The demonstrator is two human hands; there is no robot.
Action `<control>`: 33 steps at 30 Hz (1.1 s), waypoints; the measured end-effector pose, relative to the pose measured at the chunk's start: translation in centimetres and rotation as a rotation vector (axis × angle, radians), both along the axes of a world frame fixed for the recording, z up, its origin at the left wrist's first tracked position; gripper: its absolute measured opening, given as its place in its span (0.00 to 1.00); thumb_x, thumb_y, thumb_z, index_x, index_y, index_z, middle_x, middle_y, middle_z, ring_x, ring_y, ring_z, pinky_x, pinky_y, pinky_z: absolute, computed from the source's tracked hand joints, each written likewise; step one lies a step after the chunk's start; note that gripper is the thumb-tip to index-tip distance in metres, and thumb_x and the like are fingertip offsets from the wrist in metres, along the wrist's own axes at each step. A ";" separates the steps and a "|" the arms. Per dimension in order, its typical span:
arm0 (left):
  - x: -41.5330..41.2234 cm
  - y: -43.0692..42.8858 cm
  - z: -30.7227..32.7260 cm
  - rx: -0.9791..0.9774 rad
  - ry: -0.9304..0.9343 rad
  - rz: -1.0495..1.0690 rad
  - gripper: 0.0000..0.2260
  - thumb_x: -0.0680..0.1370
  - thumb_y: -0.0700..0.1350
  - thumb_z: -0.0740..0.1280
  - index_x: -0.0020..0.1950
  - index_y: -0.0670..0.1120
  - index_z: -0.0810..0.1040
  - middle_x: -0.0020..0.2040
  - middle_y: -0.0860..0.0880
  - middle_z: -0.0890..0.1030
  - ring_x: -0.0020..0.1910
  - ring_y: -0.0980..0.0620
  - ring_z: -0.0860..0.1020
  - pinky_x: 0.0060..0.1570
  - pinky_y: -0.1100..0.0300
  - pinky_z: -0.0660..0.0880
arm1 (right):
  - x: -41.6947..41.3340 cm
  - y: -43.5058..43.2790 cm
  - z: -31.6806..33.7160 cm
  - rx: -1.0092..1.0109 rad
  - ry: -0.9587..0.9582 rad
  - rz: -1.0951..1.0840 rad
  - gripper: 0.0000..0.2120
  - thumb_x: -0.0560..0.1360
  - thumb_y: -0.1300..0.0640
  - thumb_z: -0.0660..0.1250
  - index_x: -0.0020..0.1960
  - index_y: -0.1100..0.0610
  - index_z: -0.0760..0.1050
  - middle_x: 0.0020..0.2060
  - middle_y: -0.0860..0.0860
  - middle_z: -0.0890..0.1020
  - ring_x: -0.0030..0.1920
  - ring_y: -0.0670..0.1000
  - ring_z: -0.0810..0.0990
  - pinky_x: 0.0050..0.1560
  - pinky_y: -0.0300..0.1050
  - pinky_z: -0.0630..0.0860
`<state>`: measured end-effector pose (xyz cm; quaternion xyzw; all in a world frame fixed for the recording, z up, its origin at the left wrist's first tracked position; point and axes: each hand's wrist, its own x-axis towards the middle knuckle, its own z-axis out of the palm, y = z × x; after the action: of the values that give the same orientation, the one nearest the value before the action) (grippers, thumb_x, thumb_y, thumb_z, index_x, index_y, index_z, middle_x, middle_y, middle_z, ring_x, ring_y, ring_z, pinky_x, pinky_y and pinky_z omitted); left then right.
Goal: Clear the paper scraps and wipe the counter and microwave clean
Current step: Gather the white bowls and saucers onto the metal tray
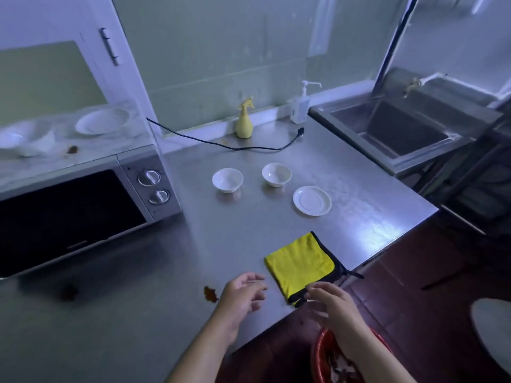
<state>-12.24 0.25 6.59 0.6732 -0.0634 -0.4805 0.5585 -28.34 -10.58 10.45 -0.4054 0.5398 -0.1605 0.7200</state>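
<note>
Two bare hands hover over the near edge of the steel worktop point(249, 230). The left hand point(243, 294) is open, fingers loosely curled and holding nothing, just right of a brown scrap point(210, 293) lying on the worktop. The right hand point(331, 302) is open too, its fingers spread and blurred, at the near corner of a folded yellow cloth point(301, 264); whether it touches the cloth I cannot tell. Below that hand, off the worktop's edge, stands a red bin point(316, 355) with brown bits inside.

A dark scrap point(69, 293), blurred, lies further left in front of the microwave point(83, 211), and a top scrap point(72, 149) sits on the microwave's roof. A left bowl point(227, 179), a right bowl point(276, 174) and a saucer point(312, 200) stand mid-worktop, well apart from the cloth. By the back wall stand a yellow sprayer point(244, 120) and a pump bottle point(300, 106); a black cable point(221, 144) lies loose before them. A sink point(401, 125) adjoins on the right.
</note>
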 end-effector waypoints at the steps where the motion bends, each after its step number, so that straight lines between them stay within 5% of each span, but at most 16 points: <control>1: 0.8 0.4 -0.1 -0.007 -0.001 0.005 0.05 0.78 0.35 0.67 0.51 0.42 0.80 0.42 0.46 0.83 0.35 0.54 0.78 0.35 0.62 0.75 | 0.7 0.3 -0.1 -0.018 0.006 0.001 0.05 0.77 0.72 0.63 0.52 0.69 0.76 0.36 0.60 0.76 0.31 0.54 0.72 0.34 0.42 0.63; 12: 6.1 -0.6 -0.6 -0.001 -0.023 0.000 0.05 0.78 0.36 0.66 0.50 0.44 0.81 0.43 0.46 0.82 0.37 0.53 0.78 0.37 0.63 0.76 | 5.3 -5.6 -1.9 -0.227 0.186 0.152 0.04 0.76 0.61 0.71 0.51 0.59 0.81 0.47 0.56 0.82 0.46 0.54 0.81 0.45 0.48 0.78; 16: 7.6 -4.3 -0.5 0.030 -0.048 -0.023 0.05 0.78 0.36 0.67 0.50 0.45 0.80 0.43 0.47 0.82 0.37 0.53 0.78 0.37 0.62 0.75 | 7.5 -12.7 -3.8 -0.327 0.278 0.194 0.07 0.74 0.60 0.74 0.51 0.58 0.79 0.48 0.57 0.81 0.42 0.54 0.78 0.44 0.50 0.75; 20: 8.5 -9.3 -1.2 0.093 -0.048 -0.055 0.05 0.77 0.36 0.68 0.50 0.44 0.80 0.43 0.45 0.80 0.38 0.52 0.77 0.38 0.61 0.74 | 9.1 -21.0 -6.7 -0.406 0.420 0.196 0.20 0.73 0.60 0.75 0.63 0.60 0.75 0.57 0.59 0.79 0.50 0.57 0.78 0.50 0.51 0.74; 25: 8.7 -18.1 -3.3 0.177 -0.002 -0.078 0.07 0.78 0.36 0.67 0.55 0.42 0.79 0.42 0.46 0.78 0.37 0.52 0.76 0.35 0.62 0.74 | 11.0 -30.5 -8.8 -0.472 0.505 0.236 0.30 0.74 0.58 0.71 0.74 0.56 0.67 0.54 0.55 0.75 0.41 0.51 0.76 0.39 0.46 0.73; 28: 9.0 -23.9 -5.2 0.226 0.023 -0.088 0.12 0.79 0.38 0.66 0.62 0.44 0.77 0.45 0.47 0.79 0.41 0.52 0.76 0.41 0.60 0.75 | 12.7 -34.8 -10.2 -0.458 0.541 0.326 0.34 0.75 0.56 0.69 0.78 0.53 0.60 0.60 0.58 0.75 0.48 0.56 0.77 0.40 0.46 0.73; 31: 9.1 -28.9 -6.5 0.231 0.099 -0.067 0.18 0.79 0.41 0.68 0.68 0.47 0.72 0.53 0.44 0.78 0.47 0.49 0.77 0.51 0.53 0.79 | 14.2 -37.6 -11.0 -0.403 0.551 0.365 0.30 0.76 0.57 0.68 0.76 0.54 0.65 0.60 0.57 0.76 0.48 0.56 0.79 0.39 0.47 0.78; 33: 8.9 -31.5 -6.9 0.216 0.151 -0.060 0.18 0.78 0.41 0.68 0.66 0.50 0.72 0.53 0.45 0.78 0.46 0.50 0.76 0.48 0.53 0.79 | 15.0 -38.6 -11.3 -0.373 0.553 0.375 0.24 0.75 0.57 0.68 0.70 0.56 0.72 0.54 0.55 0.78 0.42 0.55 0.81 0.41 0.54 0.83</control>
<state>-3.30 -31.27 -0.32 0.6891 0.0106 -0.5504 0.4713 -13.39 -49.20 -0.82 -0.6491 0.5917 -0.0061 0.4780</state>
